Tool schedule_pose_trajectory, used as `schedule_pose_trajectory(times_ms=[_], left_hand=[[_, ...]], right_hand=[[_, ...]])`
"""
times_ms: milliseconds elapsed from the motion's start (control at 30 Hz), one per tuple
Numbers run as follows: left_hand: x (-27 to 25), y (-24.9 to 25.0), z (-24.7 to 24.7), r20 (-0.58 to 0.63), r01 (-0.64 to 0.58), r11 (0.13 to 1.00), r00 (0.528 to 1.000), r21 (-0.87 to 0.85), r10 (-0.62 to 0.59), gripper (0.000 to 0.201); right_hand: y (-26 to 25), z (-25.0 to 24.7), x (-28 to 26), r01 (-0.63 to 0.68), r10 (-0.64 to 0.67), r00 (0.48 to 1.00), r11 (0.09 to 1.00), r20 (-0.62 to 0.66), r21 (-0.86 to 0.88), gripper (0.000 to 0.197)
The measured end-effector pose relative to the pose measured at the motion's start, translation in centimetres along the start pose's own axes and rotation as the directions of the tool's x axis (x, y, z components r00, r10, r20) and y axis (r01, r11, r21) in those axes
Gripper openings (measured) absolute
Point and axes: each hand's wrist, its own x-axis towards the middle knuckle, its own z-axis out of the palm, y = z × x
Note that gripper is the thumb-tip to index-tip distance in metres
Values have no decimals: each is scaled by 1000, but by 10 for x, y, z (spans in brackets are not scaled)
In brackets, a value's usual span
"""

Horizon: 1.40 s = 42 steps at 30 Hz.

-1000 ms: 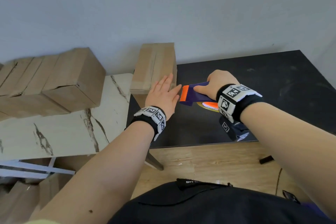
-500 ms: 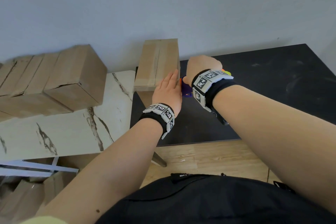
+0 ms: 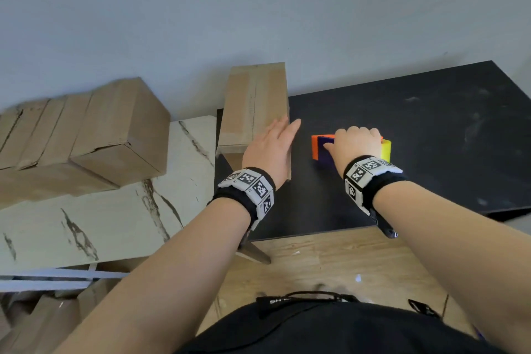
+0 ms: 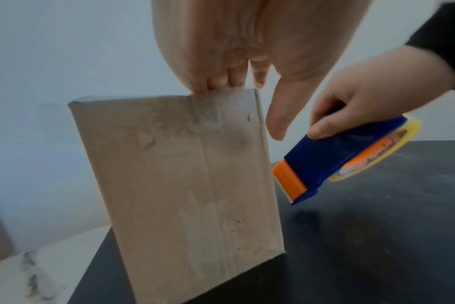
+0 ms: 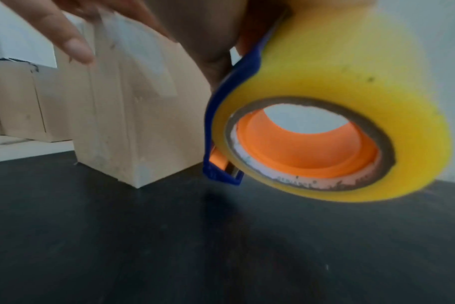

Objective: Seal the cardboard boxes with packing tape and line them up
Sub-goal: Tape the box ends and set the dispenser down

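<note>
Box (image 3: 254, 106) under flat left hand (image 3: 268, 149); right hand (image 3: 356, 145) grips tape dispenser (image 4: 322, 162); right wrist shows roll core.

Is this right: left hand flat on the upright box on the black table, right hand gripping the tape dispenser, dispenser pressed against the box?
Not quite. The tape dispenser is clear of the box, with a gap beside it, as the left wrist view shows. The left hand rests on the box and the right hand grips the dispenser.

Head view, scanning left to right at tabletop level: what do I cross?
Row of cardboard boxes on the marble table → upright box on the black table → left hand resting flat on it → tape dispenser → right hand gripping the dispenser.
</note>
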Motion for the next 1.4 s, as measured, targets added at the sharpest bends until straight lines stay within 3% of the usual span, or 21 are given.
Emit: schedule_pose_trajectory(times_ms=[200,433,567,633,700,767,933,1067,1200,1400], left_hand=[[2,-19,-8,-32,74,989,997,126,-70,74],[5,-26,-8,22,38,993,999,112,-41,60],[6,-29,-8,36,20,992,999,121,-25,59],[6,-31,-7,36,13,992,999,122,-17,58],[7,-31,-6,38,14,992,999,127,-19,58],[8,-31,-5,39,15,991,999,131,-20,58],[8,-32,-8,49,3,993,999,121,-9,57],[8,-32,-9,71,8,993,997,116,-17,57],[9,-33,-9,83,3,992,996,123,-14,56],[8,-33,-9,76,-5,991,997,130,-5,55]], right_hand=[[-5,31,-10,-60,58,998,993,22,103,46],[-16,38,-12,-7,-19,992,979,122,206,36],[-23,37,-17,-55,11,978,977,210,204,37],[-28,33,-20,-68,37,986,980,162,186,37],[-38,22,-22,-38,35,999,964,17,264,35],[-50,10,-20,-5,16,1000,883,-20,470,31],[-67,8,-7,-76,-58,989,580,133,811,29],[-68,14,-14,3,-117,988,657,98,753,36],[-65,10,-16,54,-118,992,731,47,680,27],[-54,-1,-18,138,-171,985,886,35,443,25]])
